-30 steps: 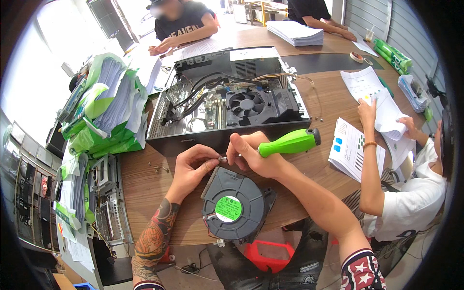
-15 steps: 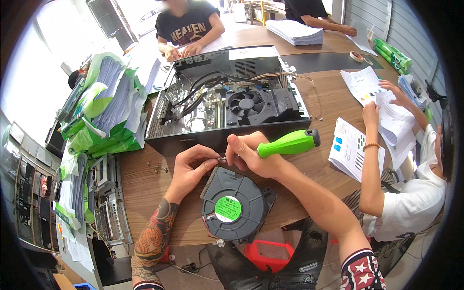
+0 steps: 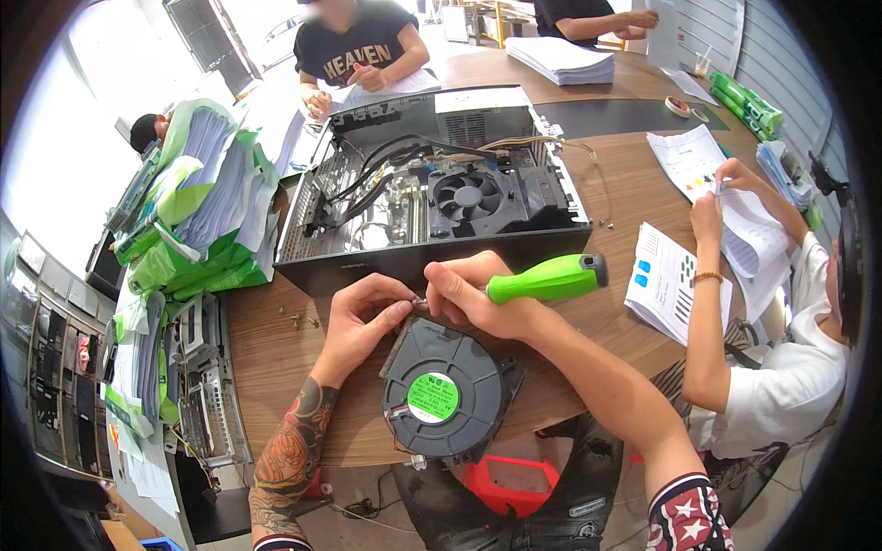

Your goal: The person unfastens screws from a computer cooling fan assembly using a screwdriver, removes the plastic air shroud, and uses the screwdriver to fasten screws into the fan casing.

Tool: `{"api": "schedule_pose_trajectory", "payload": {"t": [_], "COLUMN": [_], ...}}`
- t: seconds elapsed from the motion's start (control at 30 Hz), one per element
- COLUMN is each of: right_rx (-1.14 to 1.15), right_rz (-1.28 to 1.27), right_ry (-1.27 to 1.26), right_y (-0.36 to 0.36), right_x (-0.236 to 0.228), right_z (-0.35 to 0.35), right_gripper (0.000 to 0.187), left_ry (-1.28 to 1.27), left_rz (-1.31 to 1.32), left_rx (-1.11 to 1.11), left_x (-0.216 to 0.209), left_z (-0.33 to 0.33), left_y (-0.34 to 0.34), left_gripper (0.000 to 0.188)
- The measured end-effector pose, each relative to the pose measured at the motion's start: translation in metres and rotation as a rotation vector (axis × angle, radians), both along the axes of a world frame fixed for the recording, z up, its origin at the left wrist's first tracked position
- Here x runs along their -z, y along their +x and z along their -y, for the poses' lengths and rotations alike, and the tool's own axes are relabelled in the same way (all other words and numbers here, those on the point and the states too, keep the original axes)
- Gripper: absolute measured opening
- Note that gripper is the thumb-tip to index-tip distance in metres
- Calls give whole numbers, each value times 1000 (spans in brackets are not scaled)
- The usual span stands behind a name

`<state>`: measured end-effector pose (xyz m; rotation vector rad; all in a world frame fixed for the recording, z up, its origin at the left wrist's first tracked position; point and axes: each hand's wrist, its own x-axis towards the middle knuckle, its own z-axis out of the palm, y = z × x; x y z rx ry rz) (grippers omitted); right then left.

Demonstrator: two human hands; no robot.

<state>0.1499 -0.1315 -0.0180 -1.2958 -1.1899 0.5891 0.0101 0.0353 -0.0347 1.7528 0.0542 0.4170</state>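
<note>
A green-handled screwdriver point(image 3: 548, 278) lies across my right hand point(image 3: 480, 296), whose closed fingers grip it with the handle pointing right. Its tip end meets my left hand point(image 3: 365, 310), where thumb and fingers pinch a small metal piece point(image 3: 419, 302), too small to name surely. Just below both hands, a round dark grey blower fan point(image 3: 444, 390) with a green label sits at the table's near edge. Beyond my hands stands an open black computer case point(image 3: 432, 248), with a black cooling fan point(image 3: 469, 198) and cables inside.
Several loose screws point(image 3: 305, 320) lie left of my hands. Green-wrapped paper bundles point(image 3: 207, 202) and metal case parts point(image 3: 204, 395) fill the left side. Printed sheets point(image 3: 675, 285) lie right, beside a person handling paper. Two other people sit across the wooden table point(image 3: 340, 432), near a paper stack point(image 3: 562, 62).
My right hand and the screwdriver have shifted very slightly left; the left hand keeps its pinch. Across the table and at right, other people's hands have moved with their papers.
</note>
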Motion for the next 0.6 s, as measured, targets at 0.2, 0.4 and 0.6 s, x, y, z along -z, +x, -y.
{"api": "schedule_pose_trajectory", "payload": {"t": [0.2, 0.4, 0.6], "right_rx": [3, -4, -9], "right_rz": [33, 36, 82], "right_ry": [17, -17, 50], "right_y": [-2, -2, 0], "right_x": [-1, 1, 5], "right_z": [-1, -2, -3], "right_gripper": [54, 54, 55], "left_ry": [-15, -3, -37], "left_rz": [-8, -5, -10], "left_rx": [6, 16, 30], "left_x": [-1, -1, -1], "left_z": [0, -1, -2], "left_y": [-1, -1, -1], "left_gripper": [16, 17, 19]}}
